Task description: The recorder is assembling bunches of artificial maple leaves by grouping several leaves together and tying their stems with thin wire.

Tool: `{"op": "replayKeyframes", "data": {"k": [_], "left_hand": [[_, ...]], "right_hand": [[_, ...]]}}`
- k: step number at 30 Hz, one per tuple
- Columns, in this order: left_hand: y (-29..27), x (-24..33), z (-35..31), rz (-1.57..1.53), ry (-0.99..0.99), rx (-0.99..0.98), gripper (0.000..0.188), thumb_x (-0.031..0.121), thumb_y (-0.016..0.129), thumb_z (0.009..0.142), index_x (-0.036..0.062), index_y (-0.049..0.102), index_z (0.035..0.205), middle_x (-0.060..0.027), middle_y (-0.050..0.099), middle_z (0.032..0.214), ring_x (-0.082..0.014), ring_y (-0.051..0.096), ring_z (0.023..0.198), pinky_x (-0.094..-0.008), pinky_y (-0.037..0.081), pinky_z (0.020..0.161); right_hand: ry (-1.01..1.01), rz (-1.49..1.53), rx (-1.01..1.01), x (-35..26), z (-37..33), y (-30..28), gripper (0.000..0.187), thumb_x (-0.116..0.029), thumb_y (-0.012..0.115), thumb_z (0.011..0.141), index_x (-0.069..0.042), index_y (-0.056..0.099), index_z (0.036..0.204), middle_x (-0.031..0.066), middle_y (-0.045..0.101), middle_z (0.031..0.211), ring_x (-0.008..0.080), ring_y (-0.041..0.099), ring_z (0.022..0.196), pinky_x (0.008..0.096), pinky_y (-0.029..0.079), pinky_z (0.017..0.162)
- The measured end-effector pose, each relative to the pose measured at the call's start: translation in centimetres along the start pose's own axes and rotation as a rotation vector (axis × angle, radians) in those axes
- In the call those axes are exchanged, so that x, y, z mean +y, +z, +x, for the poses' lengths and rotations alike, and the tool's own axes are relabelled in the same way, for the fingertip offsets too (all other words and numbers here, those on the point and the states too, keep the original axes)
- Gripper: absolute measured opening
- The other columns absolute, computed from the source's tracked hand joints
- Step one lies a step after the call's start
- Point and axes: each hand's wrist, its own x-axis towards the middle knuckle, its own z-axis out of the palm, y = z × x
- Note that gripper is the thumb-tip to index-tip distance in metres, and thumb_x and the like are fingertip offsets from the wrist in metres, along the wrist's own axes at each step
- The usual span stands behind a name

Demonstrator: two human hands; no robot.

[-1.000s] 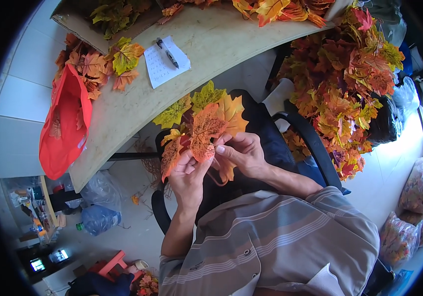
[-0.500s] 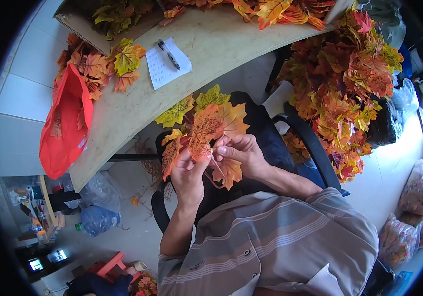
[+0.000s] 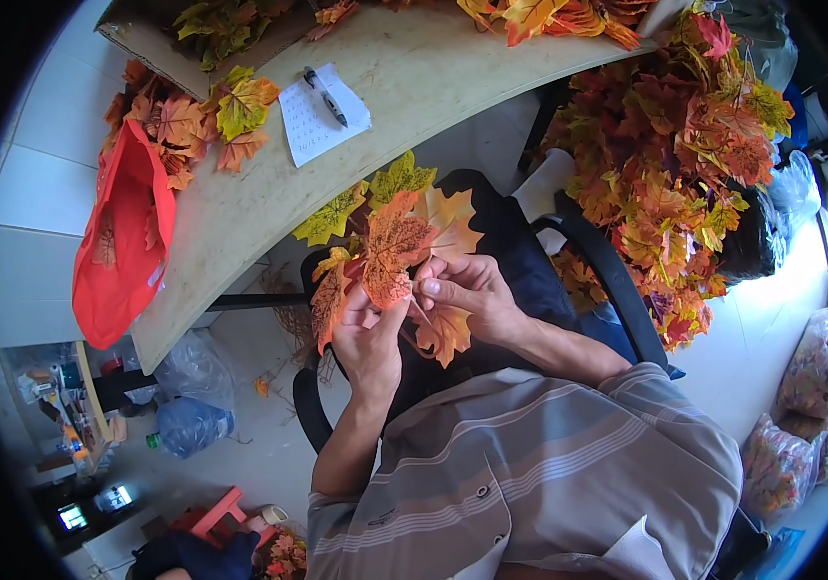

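Observation:
In front of my chest I hold a garland of artificial maple leaves (image 3: pixel 399 249) in orange, yellow and green. My left hand (image 3: pixel 368 346) is closed around its stems, thumb and fingers pinching just under a speckled orange leaf. Close beside it, my right hand (image 3: pixel 472 298) pinches the thin pinkish stem between thumb and forefinger. The fingertips of both hands nearly meet, and leaves partly hide the exact spot they grip. A lighter orange leaf (image 3: pixel 445 333) hangs below my right fingers.
A curved table (image 3: pixel 240 208) carries a pen (image 3: pixel 327 100) on paper (image 3: pixel 308 135), a red bag (image 3: pixel 124 242), loose leaves (image 3: pixel 182 126) and a cardboard box (image 3: pixel 143 43). A large leaf bunch (image 3: pixel 670 184) hangs right, beside a chair armrest (image 3: pixel 617 290). Filled plastic bags (image 3: pixel 813 362) lie far right.
The view has shifted slightly, so the table and its things appear a little further left. Both hands keep their pinch on the garland, almost in the same place.

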Motion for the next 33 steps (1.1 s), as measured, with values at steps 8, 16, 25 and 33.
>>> {"op": "replayKeyframes", "data": {"k": [8,16,25,33], "left_hand": [[0.7,0.2,-0.2,0.004,-0.003,0.040,0.012,-0.001,0.060,0.085,-0.0017,0.061,0.097,-0.0053,0.063,0.091,-0.0108,0.060,0.077,-0.0240,0.049,0.072],[0.7,0.1,-0.1,0.014,0.008,0.061,0.007,0.001,0.061,0.085,-0.0002,0.062,0.092,-0.0049,0.063,0.086,-0.0105,0.060,0.070,-0.0233,0.050,0.066],[0.8,0.0,-0.2,-0.015,0.021,0.093,0.007,0.001,0.062,0.085,-0.0003,0.062,0.092,-0.0049,0.063,0.085,-0.0104,0.060,0.071,-0.0232,0.050,0.066],[0.7,0.2,-0.3,-0.063,0.019,0.000,0.016,0.001,0.062,0.085,-0.0031,0.061,0.101,-0.0080,0.064,0.097,-0.0129,0.061,0.076,-0.0246,0.051,0.068]], "right_hand": [[-0.007,-0.003,-0.002,0.1,0.0,-0.1,0.013,-0.009,0.061,0.090,0.004,0.063,0.093,0.0047,0.063,0.079,0.0093,0.058,0.073,0.0232,0.049,0.071],[-0.001,-0.002,0.021,0.0,-0.1,0.0,0.013,-0.009,0.061,0.089,0.004,0.063,0.093,0.0050,0.062,0.079,0.0097,0.058,0.072,0.0232,0.049,0.070],[0.001,0.000,0.008,0.1,-0.1,0.0,0.013,-0.009,0.061,0.089,0.004,0.063,0.093,0.0050,0.062,0.078,0.0095,0.058,0.072,0.0227,0.049,0.069],[0.006,0.008,0.012,0.2,-0.1,0.0,0.012,-0.007,0.061,0.089,0.004,0.063,0.092,0.0048,0.062,0.078,0.0091,0.057,0.072,0.0228,0.049,0.068]]}}
